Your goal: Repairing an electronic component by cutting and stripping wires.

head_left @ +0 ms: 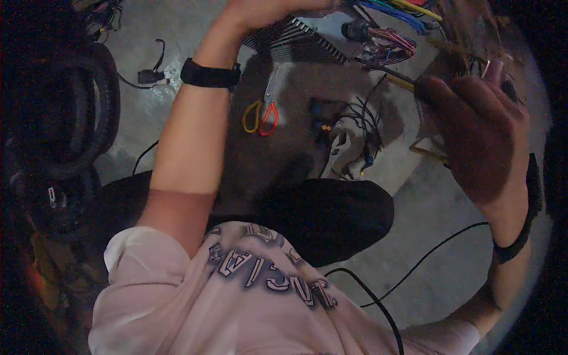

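Left of the scissors (270, 97) on the grey floor (441, 216), a bulky black rounded thing (106, 103), too dark to tell its kind or any contents. Just beyond the scissors, a grey finned metal case (296, 40), inside hidden, with a black round connector (355, 31) at its face. Far to the right of the scissors, the right hand (482, 133), fingers curled; cannot tell whether clamped on anything. Over the case beyond the scissors, the left hand (275, 10), cut off by the upper edge; cannot tell whether fingers apart or together. Beyond and right of the scissors, pink and purple wires (396, 47) bunched at the case, then blue wires (393, 16). Right of the scissors, between them and the right hand, a tangle of black leads (370, 121). Left of the scissors, a small black plug (151, 76) on a lead.
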